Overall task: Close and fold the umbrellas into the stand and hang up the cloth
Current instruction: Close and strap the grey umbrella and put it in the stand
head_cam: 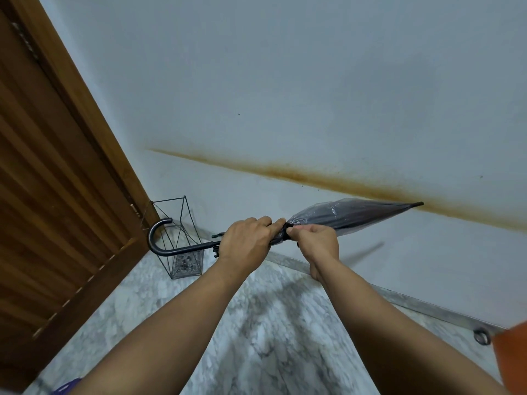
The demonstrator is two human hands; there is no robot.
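From the head camera, we are looking down at our two bare forearms reaching forward over a pale marbled floor (pixel 268 332). Our left hand (pixel 246 240) is gripping the closed umbrella (pixel 350 213) around its gathered canopy near the shaft, fingers curled over it. Our right hand (pixel 316 242) is pinching the black strap (pixel 286 228) at the same gathered spot, thumb and fingertips pressed together on it, so the two hands are almost touching. The umbrella is lying roughly level in the air: its translucent grey canopy is running out to the right of our right hand and ending in a dark tip (pixel 417 204), while the shaft is passing out to the left of our left hand and ending in a curved dark handle (pixel 158 236).

Just beyond that handle, farther left of our left hand, a black wire stand (pixel 182 238) is sitting on the floor in the corner, beside a brown wooden door (pixel 57 201). Ahead of both hands, the white wall (pixel 285 81) is carrying a long rusty-brown stain (pixel 328 178). Low to the right of our right arm, an orange object (pixel 513 354) is cutting into the edge, too cropped to identify.
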